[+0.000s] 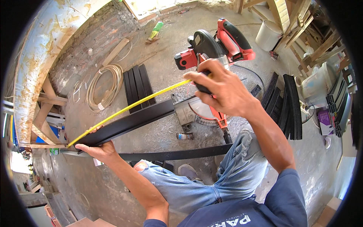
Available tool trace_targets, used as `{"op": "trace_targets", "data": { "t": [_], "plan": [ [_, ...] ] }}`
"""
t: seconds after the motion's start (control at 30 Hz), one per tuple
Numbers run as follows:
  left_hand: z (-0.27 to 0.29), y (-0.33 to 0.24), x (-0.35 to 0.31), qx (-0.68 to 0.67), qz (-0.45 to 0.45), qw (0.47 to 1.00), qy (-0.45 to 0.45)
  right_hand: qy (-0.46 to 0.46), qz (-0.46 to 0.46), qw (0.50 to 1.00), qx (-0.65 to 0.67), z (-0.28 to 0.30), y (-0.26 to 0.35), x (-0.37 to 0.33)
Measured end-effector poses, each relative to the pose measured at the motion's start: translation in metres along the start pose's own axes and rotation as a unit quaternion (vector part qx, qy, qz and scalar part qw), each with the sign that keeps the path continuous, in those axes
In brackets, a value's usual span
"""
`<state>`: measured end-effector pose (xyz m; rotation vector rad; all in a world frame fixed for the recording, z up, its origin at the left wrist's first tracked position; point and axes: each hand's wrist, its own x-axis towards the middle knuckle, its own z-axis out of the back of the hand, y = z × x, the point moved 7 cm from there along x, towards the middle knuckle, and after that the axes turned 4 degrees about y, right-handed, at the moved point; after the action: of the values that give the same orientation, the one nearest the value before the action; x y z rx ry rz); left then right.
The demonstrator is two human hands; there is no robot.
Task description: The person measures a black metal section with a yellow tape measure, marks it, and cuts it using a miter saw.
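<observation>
My right hand (227, 89) is closed around a black tape measure (204, 84), in front of the miter saw (208, 45). From it a yellow tape blade (132, 108) runs out to the left, above a long black channel-shaped profile (138, 122). My left hand (102, 150) grips the profile's left end from below, its thumb along the near side and fingertips showing on the far side. The blade's tip reaches this same end; whether my fingers touch it I cannot tell. The profile's right end lies against the saw's grey metal base (183, 111).
Black strips (136, 85) lie beyond the profile, and more black pieces (289, 106) lie right of the saw. Another long black strip (176, 154) crosses near my knees. A coiled hose (104, 87), a small can (184, 136), a green bottle (155, 30) and a white bucket (268, 36) stand or lie around.
</observation>
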<state>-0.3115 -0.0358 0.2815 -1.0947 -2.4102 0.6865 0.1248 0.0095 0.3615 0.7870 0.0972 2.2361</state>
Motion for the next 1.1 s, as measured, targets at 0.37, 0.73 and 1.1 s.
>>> {"op": "trace_targets", "data": {
  "t": [0.37, 0.73, 1.1],
  "plan": [
    [-0.073, 0.028, -0.034, 0.366, -0.125, 0.919, 0.071, -0.122, -0.457, 0.881, -0.002, 0.019, -0.074, -0.292],
    [-0.066, 0.255, -0.13, 0.665, -0.014, 0.46, 0.589, 0.086, -0.685, 0.722, -0.039, -0.134, -0.061, -0.51],
    [-0.043, 0.356, -0.176, 0.616, -0.06, 0.282, 0.733, 0.068, -0.684, 0.724, -0.057, -0.122, -0.045, -0.501]
  ]
}}
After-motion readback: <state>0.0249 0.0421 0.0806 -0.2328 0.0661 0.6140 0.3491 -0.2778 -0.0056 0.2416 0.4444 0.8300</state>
